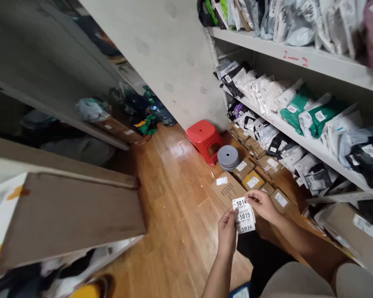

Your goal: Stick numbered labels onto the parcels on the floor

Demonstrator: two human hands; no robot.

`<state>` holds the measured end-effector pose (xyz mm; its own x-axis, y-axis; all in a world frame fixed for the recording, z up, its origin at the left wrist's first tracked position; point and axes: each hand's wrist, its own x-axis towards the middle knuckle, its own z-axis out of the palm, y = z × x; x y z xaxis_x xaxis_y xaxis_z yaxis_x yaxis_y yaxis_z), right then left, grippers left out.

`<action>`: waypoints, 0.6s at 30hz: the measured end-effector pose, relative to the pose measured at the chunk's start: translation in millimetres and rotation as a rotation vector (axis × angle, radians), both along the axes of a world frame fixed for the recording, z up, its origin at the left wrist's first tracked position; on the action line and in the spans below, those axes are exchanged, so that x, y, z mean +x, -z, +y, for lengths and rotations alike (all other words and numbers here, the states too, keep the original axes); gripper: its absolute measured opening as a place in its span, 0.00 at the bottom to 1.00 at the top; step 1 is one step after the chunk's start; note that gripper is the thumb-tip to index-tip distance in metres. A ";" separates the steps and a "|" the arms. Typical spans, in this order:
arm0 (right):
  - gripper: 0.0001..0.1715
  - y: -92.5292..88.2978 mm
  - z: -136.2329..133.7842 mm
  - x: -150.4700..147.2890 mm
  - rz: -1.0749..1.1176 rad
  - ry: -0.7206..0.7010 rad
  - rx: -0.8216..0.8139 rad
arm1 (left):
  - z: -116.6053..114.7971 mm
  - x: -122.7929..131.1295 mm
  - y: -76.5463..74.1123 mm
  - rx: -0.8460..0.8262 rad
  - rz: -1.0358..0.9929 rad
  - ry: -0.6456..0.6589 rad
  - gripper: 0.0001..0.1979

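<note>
Both my hands hold a short strip of white number labels (pixel 244 215) printed 5014, 5015 and 5016, above the wooden floor. My left hand (pixel 227 231) pinches the strip's lower left edge. Fingers of my right hand (pixel 262 204) are closed on its top right corner, at the 5014 label. Just beyond the strip, brown cardboard boxes (pixel 228 188) with white stickers lie on the floor. My knees show at the bottom right.
Shelves (pixel 313 58) on the right are packed with bagged parcels. A red plastic stool (pixel 203 138) and a grey tape roll (pixel 228 157) stand by the far wall. A large open carton flap (pixel 65 215) juts in at the left, with more shelving behind.
</note>
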<state>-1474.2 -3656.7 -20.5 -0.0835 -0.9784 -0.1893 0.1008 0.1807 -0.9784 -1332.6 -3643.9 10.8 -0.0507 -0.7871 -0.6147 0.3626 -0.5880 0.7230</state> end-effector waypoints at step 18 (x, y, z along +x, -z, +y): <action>0.15 162.1 -177.5 107.6 0.042 0.620 0.271 | -261.4 86.2 158.7 0.207 0.070 0.587 0.17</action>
